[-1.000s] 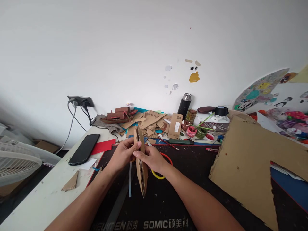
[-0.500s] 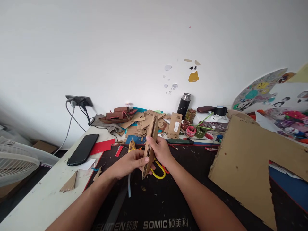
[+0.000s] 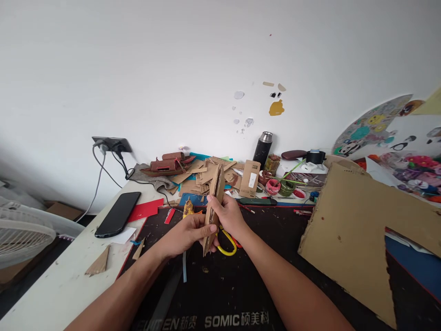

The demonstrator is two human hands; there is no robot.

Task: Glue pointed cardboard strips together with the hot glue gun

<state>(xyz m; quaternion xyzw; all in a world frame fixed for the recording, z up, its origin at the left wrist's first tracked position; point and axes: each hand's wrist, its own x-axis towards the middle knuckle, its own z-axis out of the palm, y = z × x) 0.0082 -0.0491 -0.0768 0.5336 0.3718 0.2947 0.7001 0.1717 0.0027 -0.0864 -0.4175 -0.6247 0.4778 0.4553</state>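
Note:
Two layers of cardboard pressed together, a narrow cardboard piece, stand on edge between my hands over the black mat. My left hand grips its lower end, thumb on the near edge. Higher up, my right hand is closed around it with the thumb lying across the edge. Yellow-handled scissors lie on the mat just behind and below the hands, partly covered. Beside my left hand is a yellow tool, probably a glue gun, mostly hidden.
A large cardboard sheet lies at the right. Behind the mat are cardboard scraps, a brown model boat, paint jars and a black thermos. On the left are a phone and a fan.
The cardboard piece has turned slightly in my hands, showing more of its left face. Both hands keep their hold, and the view has shifted a little.

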